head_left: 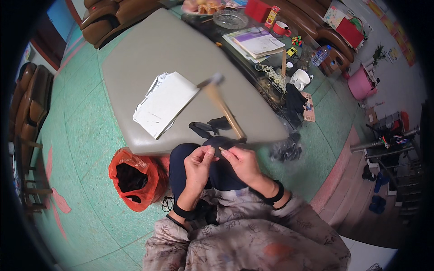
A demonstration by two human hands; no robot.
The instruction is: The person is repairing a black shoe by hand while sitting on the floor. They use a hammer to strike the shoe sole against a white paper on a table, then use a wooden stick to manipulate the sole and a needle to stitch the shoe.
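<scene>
While left hand (196,168) and right hand (244,165) sit close together over dark-clad knees (228,175), left grip pressed together, can't tell on what; right grip pinching small pale piece (220,148), between hands. Blurred hammer (229,118), black strap (201,128) on beige table (140,52) ahead; torn-edged white slab (165,103) near hammer. Red bag (153,174) on green floor (90,153), left.

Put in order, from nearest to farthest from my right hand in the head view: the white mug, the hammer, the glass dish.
1. Hammer: just ahead, slightly left.
2. White mug: ahead, to the right.
3. Glass dish: far ahead.
</scene>
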